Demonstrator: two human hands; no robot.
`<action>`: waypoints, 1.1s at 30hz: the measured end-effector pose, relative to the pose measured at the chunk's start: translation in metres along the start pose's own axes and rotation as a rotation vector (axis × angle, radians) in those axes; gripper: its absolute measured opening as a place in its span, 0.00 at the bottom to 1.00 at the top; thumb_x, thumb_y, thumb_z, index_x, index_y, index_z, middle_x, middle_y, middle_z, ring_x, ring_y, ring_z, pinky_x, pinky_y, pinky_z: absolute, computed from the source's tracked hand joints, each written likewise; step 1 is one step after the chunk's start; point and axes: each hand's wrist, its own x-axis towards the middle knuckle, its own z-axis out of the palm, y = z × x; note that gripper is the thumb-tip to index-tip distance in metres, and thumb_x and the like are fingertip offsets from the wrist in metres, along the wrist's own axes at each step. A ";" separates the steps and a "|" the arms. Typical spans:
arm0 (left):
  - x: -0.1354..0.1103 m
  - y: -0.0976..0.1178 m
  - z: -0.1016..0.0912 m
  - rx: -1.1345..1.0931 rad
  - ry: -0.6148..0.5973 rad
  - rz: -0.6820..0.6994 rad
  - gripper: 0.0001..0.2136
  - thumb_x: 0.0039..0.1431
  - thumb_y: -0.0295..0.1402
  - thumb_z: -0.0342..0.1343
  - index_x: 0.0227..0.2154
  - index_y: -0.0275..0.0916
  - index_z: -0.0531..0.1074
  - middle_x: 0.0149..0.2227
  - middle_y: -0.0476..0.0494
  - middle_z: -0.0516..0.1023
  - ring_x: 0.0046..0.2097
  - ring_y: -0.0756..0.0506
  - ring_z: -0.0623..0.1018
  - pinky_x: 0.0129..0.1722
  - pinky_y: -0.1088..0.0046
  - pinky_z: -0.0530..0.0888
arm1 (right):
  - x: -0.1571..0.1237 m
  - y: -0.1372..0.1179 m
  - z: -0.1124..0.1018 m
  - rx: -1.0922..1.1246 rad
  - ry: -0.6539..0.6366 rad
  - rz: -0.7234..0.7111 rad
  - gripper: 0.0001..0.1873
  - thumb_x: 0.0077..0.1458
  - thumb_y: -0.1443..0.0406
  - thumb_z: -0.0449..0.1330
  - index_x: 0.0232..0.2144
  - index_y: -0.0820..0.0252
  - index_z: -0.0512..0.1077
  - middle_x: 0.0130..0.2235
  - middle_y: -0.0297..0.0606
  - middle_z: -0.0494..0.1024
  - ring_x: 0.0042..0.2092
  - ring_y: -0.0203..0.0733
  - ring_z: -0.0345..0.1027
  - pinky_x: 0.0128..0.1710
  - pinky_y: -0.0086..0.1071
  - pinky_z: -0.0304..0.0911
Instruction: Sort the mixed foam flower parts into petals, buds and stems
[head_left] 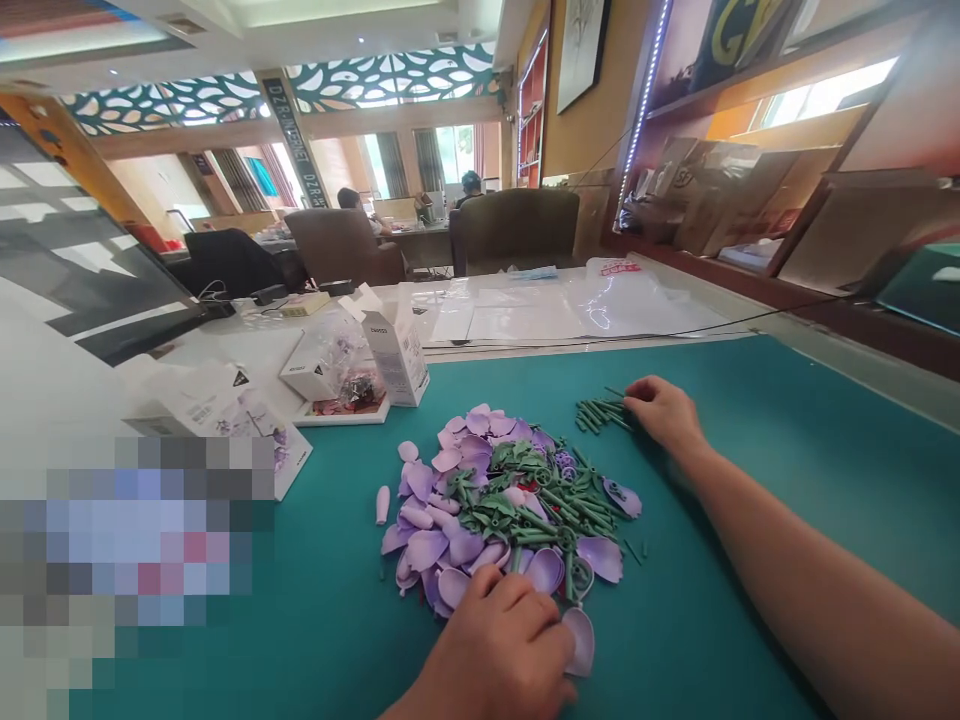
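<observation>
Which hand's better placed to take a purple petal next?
Left hand, I'd say: it's at the near edge of the purple petals. The right hand is farther off, by the green stems, seemingly pinching one.

A teal mat covers the near part of a pale tabletop. On the mat lies a heaped pile of lavender petals, green leaves and green stems. From the pile's centre, a pale pink piece lies just beside it at nine o'clock, a small stem bundle between one and two, and thin green bits near four. A flower-printed box sits between nine and ten, a loaded white tray at ten, an upright carton at eleven. Beyond the mat, clear sheets lie at twelve.
</observation>
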 end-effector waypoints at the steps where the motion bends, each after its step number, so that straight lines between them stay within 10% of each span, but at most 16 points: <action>1: 0.000 0.000 -0.002 -0.007 -0.009 0.000 0.08 0.56 0.38 0.58 0.36 0.41 0.68 0.36 0.48 0.74 0.39 0.47 0.71 0.41 0.68 0.65 | 0.003 -0.001 -0.001 0.002 -0.031 0.005 0.15 0.59 0.60 0.55 0.47 0.60 0.69 0.48 0.41 0.72 0.44 0.42 0.68 0.42 0.39 0.67; 12: 0.000 0.008 -0.020 -0.051 -0.069 -0.031 0.10 0.54 0.34 0.59 0.39 0.42 0.68 0.41 0.49 0.75 0.44 0.45 0.71 0.48 0.61 0.64 | -0.005 -0.028 -0.012 -0.011 -0.103 -0.077 0.13 0.49 0.63 0.54 0.35 0.60 0.74 0.38 0.41 0.77 0.37 0.42 0.67 0.37 0.34 0.60; 20: -0.001 0.011 -0.021 -0.024 -0.043 -0.003 0.07 0.57 0.34 0.56 0.38 0.41 0.69 0.39 0.47 0.75 0.42 0.44 0.72 0.47 0.61 0.65 | -0.070 -0.090 -0.048 -0.243 -0.756 -0.369 0.07 0.48 0.64 0.56 0.29 0.56 0.74 0.30 0.33 0.76 0.31 0.36 0.66 0.29 0.28 0.55; 33: -0.002 0.011 -0.022 -0.045 -0.055 0.006 0.06 0.60 0.35 0.53 0.38 0.41 0.68 0.37 0.47 0.75 0.39 0.46 0.72 0.41 0.67 0.66 | -0.095 -0.088 -0.030 -0.588 -0.698 -0.475 0.07 0.46 0.69 0.52 0.28 0.59 0.70 0.34 0.38 0.74 0.34 0.39 0.63 0.26 0.31 0.43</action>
